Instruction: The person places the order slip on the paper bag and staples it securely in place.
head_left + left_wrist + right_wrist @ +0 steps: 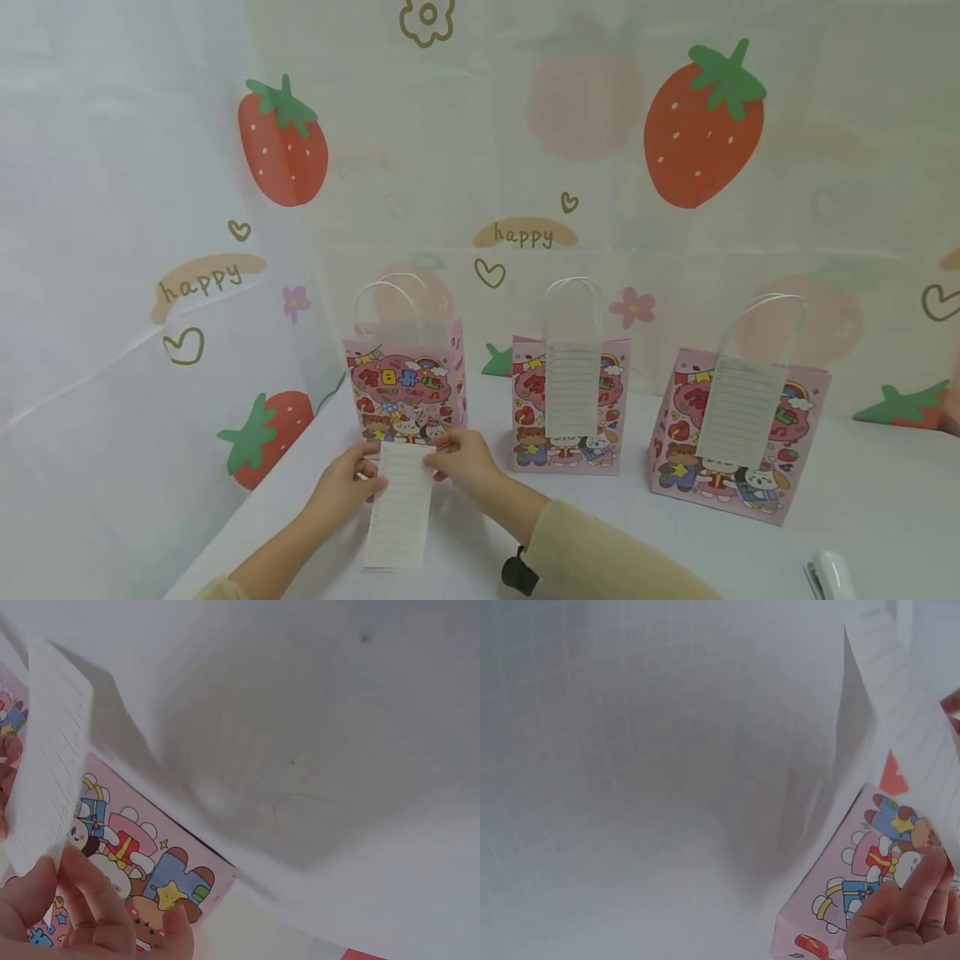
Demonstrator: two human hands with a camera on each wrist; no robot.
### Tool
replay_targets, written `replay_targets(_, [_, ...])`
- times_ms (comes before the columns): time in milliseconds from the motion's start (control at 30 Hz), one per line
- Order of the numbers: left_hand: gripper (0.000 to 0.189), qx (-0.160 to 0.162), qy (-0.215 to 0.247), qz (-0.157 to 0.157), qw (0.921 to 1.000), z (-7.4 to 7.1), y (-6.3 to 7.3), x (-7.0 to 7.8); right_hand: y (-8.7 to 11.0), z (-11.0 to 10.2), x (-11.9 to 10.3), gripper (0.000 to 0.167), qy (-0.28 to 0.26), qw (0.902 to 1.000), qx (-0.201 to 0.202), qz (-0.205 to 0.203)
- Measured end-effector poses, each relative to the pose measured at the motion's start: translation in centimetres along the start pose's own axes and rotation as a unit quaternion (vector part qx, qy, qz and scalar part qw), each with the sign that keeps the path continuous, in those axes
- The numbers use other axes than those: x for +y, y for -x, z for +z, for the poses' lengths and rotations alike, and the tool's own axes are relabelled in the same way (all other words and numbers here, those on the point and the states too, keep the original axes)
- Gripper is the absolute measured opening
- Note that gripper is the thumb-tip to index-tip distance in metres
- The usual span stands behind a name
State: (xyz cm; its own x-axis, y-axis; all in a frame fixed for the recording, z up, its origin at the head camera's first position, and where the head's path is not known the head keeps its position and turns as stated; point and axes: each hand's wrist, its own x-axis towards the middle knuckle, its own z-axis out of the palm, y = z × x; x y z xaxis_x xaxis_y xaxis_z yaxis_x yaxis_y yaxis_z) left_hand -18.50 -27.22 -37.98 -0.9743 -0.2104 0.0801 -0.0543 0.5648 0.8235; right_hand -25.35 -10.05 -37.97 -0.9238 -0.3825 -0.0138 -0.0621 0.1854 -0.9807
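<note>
A long lined paper slip (400, 517) hangs between both hands, in front of the leftmost pink paper bag (401, 379). My left hand (347, 483) pinches its left edge near the top; the left wrist view shows thumb and fingertips meeting on the paper (52, 750). On the opposite edge, at the upper corner, my right hand (467, 460) pinches the slip. In the right wrist view the right hand (907, 915) is beside the bag's cartoon animals (862, 862). The bag stands upright with white looped handles (390, 287); its lower front is partly hidden by the hands and paper.
A middle pink bag (528, 446) and a right pink bag (675, 475) each have a lined slip hanging over the front. A white stapler (832, 575) lies at the front right. A small black object (519, 573) sits near the right sleeve. A strawberry-print curtain (450, 167) hangs behind.
</note>
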Motion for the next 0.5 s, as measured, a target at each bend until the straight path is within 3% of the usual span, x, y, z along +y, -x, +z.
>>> replay_targets(267, [0.032,0.023,-0.001,0.012,0.9997,-0.3,0.1,0.4,0.3,0.4,-0.5,0.006,-0.019,0.9993,0.018,-0.025])
replay_targets(500, [0.025,0.038,-0.04,0.041,0.9977,-0.9,-0.3,0.9,0.1,0.5,-1.4,0.004,-0.024,0.9986,0.032,-0.034])
